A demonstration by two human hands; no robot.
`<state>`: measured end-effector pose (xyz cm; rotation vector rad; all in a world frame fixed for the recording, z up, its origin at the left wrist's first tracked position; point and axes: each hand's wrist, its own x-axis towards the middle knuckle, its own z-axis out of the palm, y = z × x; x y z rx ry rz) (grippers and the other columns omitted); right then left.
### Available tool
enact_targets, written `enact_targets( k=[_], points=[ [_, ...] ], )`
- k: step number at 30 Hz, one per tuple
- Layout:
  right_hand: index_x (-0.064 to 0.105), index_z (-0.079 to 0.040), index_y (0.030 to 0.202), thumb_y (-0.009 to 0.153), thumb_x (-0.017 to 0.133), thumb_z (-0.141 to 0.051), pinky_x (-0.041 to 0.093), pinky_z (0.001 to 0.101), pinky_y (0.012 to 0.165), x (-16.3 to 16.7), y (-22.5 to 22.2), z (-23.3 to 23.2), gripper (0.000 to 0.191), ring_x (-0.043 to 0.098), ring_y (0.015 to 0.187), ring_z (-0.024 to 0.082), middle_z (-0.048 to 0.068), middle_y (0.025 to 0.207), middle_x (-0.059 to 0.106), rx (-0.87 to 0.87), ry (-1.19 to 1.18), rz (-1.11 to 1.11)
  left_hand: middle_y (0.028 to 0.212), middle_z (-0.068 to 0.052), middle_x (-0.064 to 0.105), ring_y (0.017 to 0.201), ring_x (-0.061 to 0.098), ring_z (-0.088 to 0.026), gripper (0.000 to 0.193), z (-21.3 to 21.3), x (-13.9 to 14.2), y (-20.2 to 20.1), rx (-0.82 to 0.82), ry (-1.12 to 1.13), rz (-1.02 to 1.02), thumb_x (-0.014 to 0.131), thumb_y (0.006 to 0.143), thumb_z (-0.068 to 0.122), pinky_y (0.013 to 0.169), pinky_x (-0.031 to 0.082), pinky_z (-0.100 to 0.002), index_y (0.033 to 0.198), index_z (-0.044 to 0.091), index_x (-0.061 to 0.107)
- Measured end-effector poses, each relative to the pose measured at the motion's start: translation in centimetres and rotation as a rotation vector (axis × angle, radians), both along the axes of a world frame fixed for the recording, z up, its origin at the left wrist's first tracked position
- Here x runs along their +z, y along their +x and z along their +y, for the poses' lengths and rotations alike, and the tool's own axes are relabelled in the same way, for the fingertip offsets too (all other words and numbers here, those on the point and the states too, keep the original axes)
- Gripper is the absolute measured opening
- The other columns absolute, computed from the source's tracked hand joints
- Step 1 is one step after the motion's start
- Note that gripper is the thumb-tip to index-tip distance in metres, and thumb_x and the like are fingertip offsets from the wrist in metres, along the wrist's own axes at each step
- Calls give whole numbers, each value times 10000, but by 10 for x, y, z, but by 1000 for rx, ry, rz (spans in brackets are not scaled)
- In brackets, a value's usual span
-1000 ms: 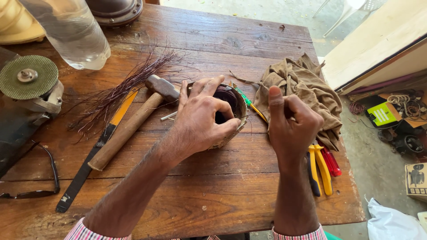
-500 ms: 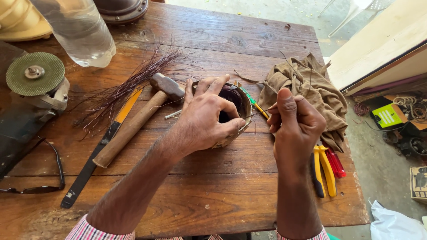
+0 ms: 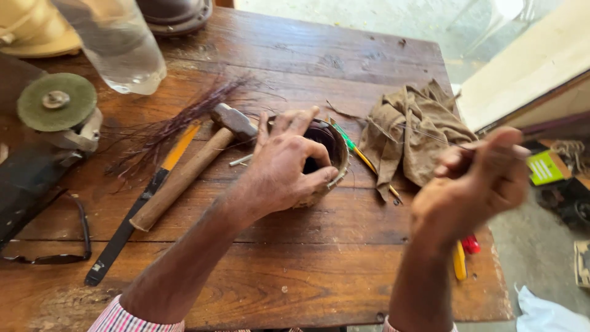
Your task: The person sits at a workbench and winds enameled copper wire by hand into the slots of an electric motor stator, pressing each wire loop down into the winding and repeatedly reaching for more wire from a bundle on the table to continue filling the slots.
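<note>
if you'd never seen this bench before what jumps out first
The two hands at the centre: the left hand grips a small round bowl-like basket on the wooden table, while the right hand is raised off to the right, pinching a thin strand. Next, the hammer lying beside a bundle of dark fibres left of the basket, and the crumpled brown cloth to its right.

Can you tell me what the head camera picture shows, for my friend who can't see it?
A person's left hand grips a small round woven bowl on a wooden table, while the right hand is raised, pinching a thin strand. A hammer, a brown cloth and a clear bottle lie around.
</note>
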<state>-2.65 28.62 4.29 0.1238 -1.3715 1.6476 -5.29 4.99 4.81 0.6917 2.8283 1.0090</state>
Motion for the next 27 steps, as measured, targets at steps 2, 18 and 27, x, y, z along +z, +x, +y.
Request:
enact_targets(
  k=[2, 18, 27],
  points=[
    [487, -119, 817, 1148, 671, -351, 390, 273, 476, -15, -5, -6, 444, 457, 501, 95, -18, 660, 463, 16, -14, -49, 1607, -180, 309, 1510, 168, -372, 214, 1, -1, 0, -20, 16, 64, 774, 850, 408, 1145, -51, -780, 836, 202, 829],
    [671, -63, 1000, 1060, 630, -323, 522, 305, 665, -48, -12, -41, 270, 650, 767, 166, 67, 912, 695, 670, -391, -60, 1718, -280, 57, 1587, 8, -468, 585, 8, 7, 26, 287, 366, 440, 603, 985, 642, 1222, 15, -763, 1237, 141, 770],
    [658, -59, 1013, 1078, 633, -264, 536, 277, 685, -42, -10, -42, 217, 670, 830, 158, 80, 951, 692, 649, -460, 20, 1719, -188, -16, 1614, -72, -405, 425, 20, 20, 37, 292, 300, 401, 656, 931, 571, 1187, -141, -792, 991, 183, 819]
  ],
)
